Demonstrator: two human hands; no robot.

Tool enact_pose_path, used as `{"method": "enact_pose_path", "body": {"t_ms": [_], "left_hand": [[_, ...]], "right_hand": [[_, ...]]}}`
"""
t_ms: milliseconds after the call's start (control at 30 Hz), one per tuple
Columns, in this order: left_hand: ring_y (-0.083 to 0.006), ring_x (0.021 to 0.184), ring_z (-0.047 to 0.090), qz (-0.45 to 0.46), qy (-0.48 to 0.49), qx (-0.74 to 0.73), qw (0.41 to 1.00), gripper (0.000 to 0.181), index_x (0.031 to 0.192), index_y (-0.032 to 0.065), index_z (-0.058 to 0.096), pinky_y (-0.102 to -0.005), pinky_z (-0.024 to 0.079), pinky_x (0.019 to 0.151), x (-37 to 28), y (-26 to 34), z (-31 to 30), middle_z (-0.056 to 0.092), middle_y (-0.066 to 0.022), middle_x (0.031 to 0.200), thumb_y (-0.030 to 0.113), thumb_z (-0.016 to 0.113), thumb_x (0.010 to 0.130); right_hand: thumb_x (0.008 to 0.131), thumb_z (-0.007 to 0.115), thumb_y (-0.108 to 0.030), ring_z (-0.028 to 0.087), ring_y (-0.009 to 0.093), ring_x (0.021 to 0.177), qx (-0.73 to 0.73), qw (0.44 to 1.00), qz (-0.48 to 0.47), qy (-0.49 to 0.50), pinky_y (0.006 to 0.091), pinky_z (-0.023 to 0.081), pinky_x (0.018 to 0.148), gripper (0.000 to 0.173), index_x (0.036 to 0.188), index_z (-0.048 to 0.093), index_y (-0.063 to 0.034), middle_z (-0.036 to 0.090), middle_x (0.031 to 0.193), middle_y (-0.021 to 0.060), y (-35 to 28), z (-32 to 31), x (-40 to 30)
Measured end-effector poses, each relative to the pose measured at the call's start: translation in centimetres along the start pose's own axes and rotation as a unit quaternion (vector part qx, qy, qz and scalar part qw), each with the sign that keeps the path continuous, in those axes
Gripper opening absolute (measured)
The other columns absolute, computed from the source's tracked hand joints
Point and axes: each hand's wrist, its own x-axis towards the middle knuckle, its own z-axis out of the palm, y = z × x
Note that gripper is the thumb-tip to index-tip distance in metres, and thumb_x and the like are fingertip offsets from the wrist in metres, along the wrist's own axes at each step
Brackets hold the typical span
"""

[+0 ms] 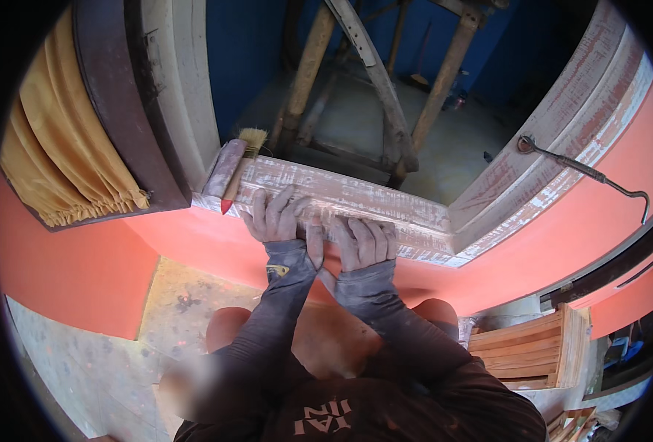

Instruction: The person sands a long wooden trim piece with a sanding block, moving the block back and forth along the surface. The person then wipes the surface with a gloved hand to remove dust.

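A window sill of worn, whitish-streaked wood (348,193) crosses the middle of the head view. My left hand (278,215) rests on its front edge with the fingers curled over the wood. Close beside it, my right hand (364,240) lies against the same edge, fingers bent. Whether either hand has something under its fingers is hidden. Both hands look dusty. Left of them, a paintbrush with a red-tipped handle (231,190) lies on the sill, bristles towards the room, next to a greyish cylindrical block or roll (225,168).
A metal hook (586,168) sticks out from the right jamb over the salmon wall (525,276). An open shutter with a gold curtain (66,138) stands at left. Wooden scaffolding (310,61) is inside the room; slatted wooden panels (525,348) stand at lower right.
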Motion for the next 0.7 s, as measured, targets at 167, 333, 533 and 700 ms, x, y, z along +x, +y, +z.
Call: {"method": "enact_pose_path", "body": {"t_ms": [167, 333, 533, 700], "left_hand": [[-0.0433, 0.156, 0.033, -0.012, 0.002, -0.012, 1.0, 0.032, 0.125, 0.0167, 0.075, -0.0645, 0.01, 0.128, -0.2, 0.4, 0.1, 0.063, -0.0053, 0.15, 0.031, 0.068, 0.097], [-0.0407, 0.151, 0.039, 0.001, 0.018, -0.009, 1.0, 0.034, 0.122, 0.018, 0.074, -0.0623, 0.014, 0.126, -0.1, 0.3, 0.5, 0.064, -0.0031, 0.145, 0.033, 0.07, 0.091], [-0.0397, 0.146, 0.044, 0.017, 0.026, 0.005, 0.999, 0.034, 0.119, 0.018, 0.076, -0.0614, 0.019, 0.124, 0.3, 0.0, 0.6, 0.066, -0.0027, 0.143, 0.034, 0.07, 0.089], [-0.0427, 0.154, 0.036, 0.008, 0.006, 0.001, 1.0, 0.031, 0.124, 0.0165, 0.074, -0.0626, 0.016, 0.126, 0.3, 0.3, -0.2, 0.065, -0.0059, 0.147, 0.03, 0.069, 0.097]], "right_hand": [[0.076, 0.088, -0.031, 0.055, 0.039, 0.133, -0.009, 1.0, -0.006, -0.024, 0.0575, 0.04, 0.115, 0.082, 0.147, 0.056, -0.0046, 0.058, 0.145, 0.0186, 5.4, -4.8, -3.3], [0.079, 0.087, -0.032, 0.055, 0.039, 0.132, -0.074, 0.996, 0.036, 0.038, 0.0591, 0.04, 0.113, 0.078, 0.145, 0.056, -0.003, 0.058, 0.143, 0.0188, 7.0, -5.3, -5.4], [0.078, 0.088, -0.035, 0.055, 0.04, 0.132, -0.01, 0.999, 0.04, 0.014, 0.0615, 0.038, 0.115, 0.088, 0.151, 0.052, -0.0015, 0.056, 0.145, 0.02, -0.1, -0.9, -0.2], [0.076, 0.088, -0.033, 0.055, 0.041, 0.132, 0.016, 0.999, -0.016, -0.047, 0.0596, 0.04, 0.115, 0.086, 0.15, 0.055, -0.0022, 0.058, 0.145, 0.0201, 2.1, -2.7, -0.4]]}}
